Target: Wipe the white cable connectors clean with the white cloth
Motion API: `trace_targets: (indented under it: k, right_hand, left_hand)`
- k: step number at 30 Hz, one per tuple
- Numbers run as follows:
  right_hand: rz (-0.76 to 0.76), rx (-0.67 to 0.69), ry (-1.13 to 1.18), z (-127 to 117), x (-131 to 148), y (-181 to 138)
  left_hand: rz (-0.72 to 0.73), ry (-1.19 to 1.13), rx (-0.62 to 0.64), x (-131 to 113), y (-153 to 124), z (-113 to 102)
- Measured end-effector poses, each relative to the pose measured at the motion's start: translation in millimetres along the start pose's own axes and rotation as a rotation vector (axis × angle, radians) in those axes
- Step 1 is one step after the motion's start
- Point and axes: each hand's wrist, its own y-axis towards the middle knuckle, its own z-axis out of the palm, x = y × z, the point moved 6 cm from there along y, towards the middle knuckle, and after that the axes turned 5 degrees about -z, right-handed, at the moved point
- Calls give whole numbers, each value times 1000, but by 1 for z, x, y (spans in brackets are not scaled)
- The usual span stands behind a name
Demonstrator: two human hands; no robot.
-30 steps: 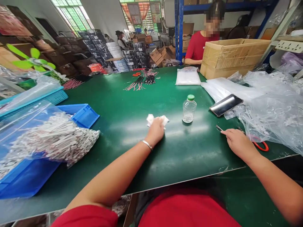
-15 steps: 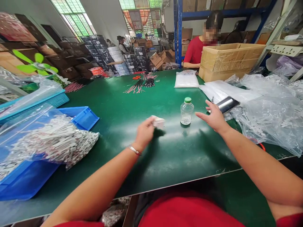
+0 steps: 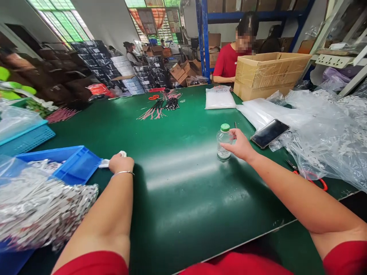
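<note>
My right hand is closed around a small clear plastic bottle with a green cap. Its thumb lies across the front of the bottle, which stands upright on the green table. My left hand, wearing a silver bangle, is closed on a crumpled white tissue that sticks out on both sides of the fist. That fist is beside the near corner of a blue plastic bin. A bag of white strips rests over the bin's near side.
A phone, red-handled scissors and clear plastic bags lie at the right. Toward the back are a white packet, bundled wires and a cardboard box. A co-worker in red sits behind the box.
My left hand has swept left with the tissue, from mid-table to beside the blue bin. My open right hand has moved left and taken hold of the bottle. The view has turned somewhat.
</note>
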Motion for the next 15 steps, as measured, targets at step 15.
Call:
trace_targets:
  k: [15]
  right_hand:
    - [-160,-451,-96,-151,36,-22]
  left_hand:
    - [515,-110,595,-179,-114,256]
